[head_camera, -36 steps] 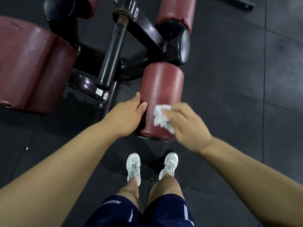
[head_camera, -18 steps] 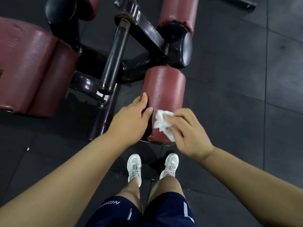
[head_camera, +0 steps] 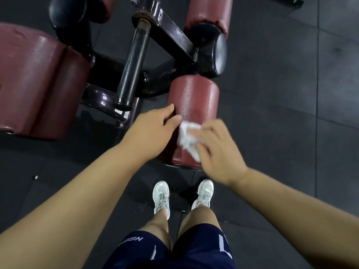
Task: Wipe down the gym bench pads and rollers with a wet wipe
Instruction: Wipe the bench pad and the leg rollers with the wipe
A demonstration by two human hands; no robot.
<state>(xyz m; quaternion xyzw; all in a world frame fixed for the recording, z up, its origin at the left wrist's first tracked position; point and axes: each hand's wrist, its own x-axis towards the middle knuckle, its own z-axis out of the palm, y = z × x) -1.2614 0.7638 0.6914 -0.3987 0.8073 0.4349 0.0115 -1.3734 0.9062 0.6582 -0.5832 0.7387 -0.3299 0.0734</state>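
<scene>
Wet wipe (head_camera: 186, 141), white and crumpled, is pinched in the curled fingers of the right hand (head_camera: 217, 150) and pressed against the near end of the red roller (head_camera: 194, 101). The roller's left side is gripped by the left hand (head_camera: 153, 133), thumb and fingers bent round it. The right hand is blurred. A large red bench pad (head_camera: 38, 80) is seen well to the left, above the dark floor (head_camera: 281, 113).

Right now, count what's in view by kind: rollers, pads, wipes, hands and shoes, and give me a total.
Rollers: 3
Pad: 1
Wipe: 1
Hands: 2
Shoes: 2
Total: 9
</scene>
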